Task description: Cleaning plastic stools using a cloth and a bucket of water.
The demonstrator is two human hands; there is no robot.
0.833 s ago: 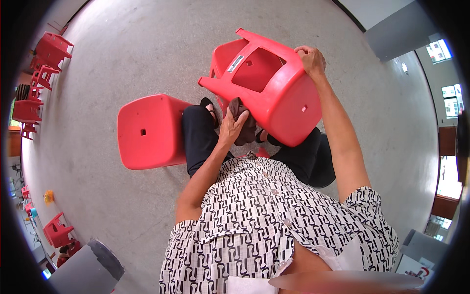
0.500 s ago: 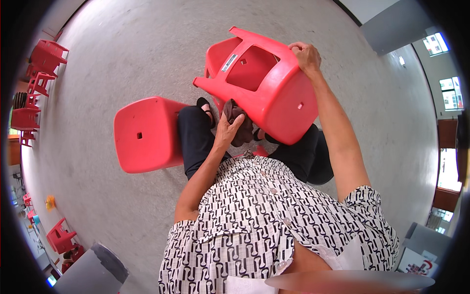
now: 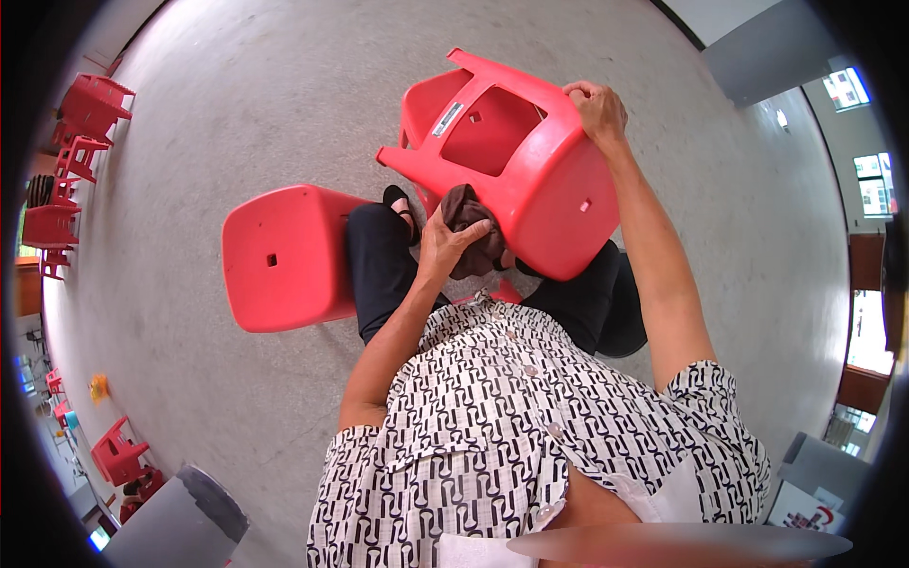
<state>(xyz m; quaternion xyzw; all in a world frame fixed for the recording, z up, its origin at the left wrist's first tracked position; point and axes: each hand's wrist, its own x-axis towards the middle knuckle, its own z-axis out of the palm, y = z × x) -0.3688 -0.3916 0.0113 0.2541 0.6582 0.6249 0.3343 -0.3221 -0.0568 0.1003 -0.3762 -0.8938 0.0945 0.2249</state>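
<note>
A red plastic stool [image 3: 568,204] lies tilted on its side in front of me, its legs pointing to the far left and its seat toward my right knee. My right hand [image 3: 598,114] is closed around the stool's edge at the far right. In my left hand [image 3: 451,244] is a dark brown cloth [image 3: 481,248], bunched up against the stool's near side panel; part of the cloth is hidden by my fingers. Left of my knee a second red stool [image 3: 284,257] stands upright, with a square hole in its seat.
Several red stools [image 3: 95,104] stand along the far left side, and another red stool [image 3: 118,454] is at the lower left. A grey panel [image 3: 180,521] stands near the lower left corner. Grey concrete floor [image 3: 265,104] spreads around me.
My left hand has moved slightly up and to the right with the cloth along the stool. The right hand keeps its hold, and the stool has barely shifted.
</note>
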